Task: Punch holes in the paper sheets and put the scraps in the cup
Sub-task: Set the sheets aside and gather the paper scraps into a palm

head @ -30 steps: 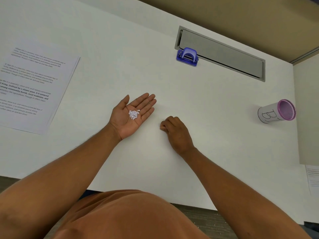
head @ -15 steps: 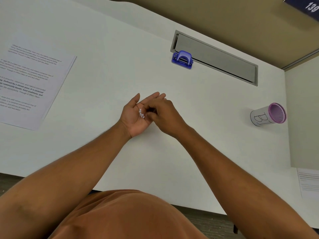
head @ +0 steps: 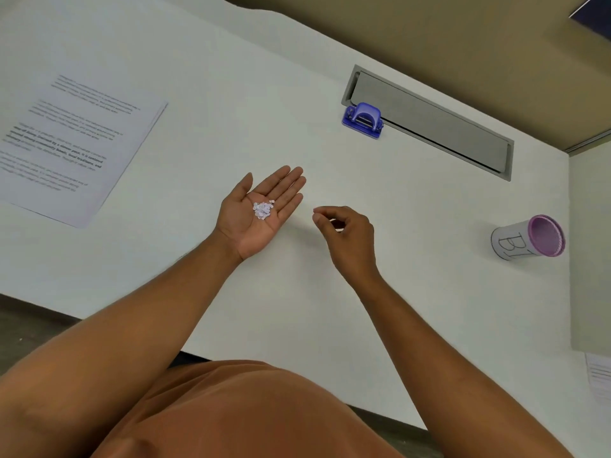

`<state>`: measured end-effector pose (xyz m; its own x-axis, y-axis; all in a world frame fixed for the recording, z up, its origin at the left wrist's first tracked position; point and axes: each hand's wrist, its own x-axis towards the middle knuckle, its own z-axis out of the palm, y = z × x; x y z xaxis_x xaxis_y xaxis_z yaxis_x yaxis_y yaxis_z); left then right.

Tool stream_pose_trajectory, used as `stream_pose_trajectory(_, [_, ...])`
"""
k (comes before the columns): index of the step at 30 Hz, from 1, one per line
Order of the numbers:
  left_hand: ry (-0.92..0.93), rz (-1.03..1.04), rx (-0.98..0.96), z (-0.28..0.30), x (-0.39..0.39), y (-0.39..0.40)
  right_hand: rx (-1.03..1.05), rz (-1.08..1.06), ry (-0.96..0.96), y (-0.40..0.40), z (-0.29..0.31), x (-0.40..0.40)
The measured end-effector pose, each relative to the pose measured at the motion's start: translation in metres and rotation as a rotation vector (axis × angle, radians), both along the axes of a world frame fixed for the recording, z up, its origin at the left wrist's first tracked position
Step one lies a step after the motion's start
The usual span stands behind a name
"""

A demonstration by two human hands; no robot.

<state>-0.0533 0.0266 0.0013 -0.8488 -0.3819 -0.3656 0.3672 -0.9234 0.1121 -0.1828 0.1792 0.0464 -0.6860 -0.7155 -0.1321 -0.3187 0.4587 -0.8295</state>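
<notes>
My left hand [head: 246, 226] lies palm up over the white desk [head: 205, 77], fingers flat, with a small heap of white paper scraps [head: 263, 210] in the palm. My right hand [head: 350, 236] hovers just to its right, fingers loosely curled, thumb and forefinger tips slightly apart, nothing visible between them. The white cup [head: 510, 244] with a purple rim and the marking "B1" stands far to the right. A blue hole punch [head: 363, 120] sits at the back of the desk. Printed paper sheets [head: 72, 140] lie stacked at the left.
A long grey hatch [head: 436, 130] is set into the desk behind the punch. A grey panel [head: 591, 259] borders the desk on the right, with another printed sheet [head: 600, 378] below it. The desk's front edge runs close to my body.
My right hand has drawn away to the right from my left palm, which it was touching half a second ago. The scrap heap sits uncovered in the left palm again.
</notes>
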Motion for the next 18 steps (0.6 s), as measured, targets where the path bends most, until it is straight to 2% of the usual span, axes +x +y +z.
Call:
stream_pose_trajectory(9, [-0.053, 0.099, -0.036, -0.001, 0.03, -0.034, 0.128, -0.074, 0.172, 0.016, -0.055, 0.044])
stream_pose_trajectory(14, [-0.083, 0.028, -0.053, 0.003, 0.027, -0.057, 0.156, -0.16, 0.171, 0.01, -0.064, 0.058])
stream_pose_trajectory(18, [-0.096, -0.055, -0.057, 0.003, 0.022, -0.064, 0.152, -0.262, 0.256, 0.002, -0.066, 0.066])
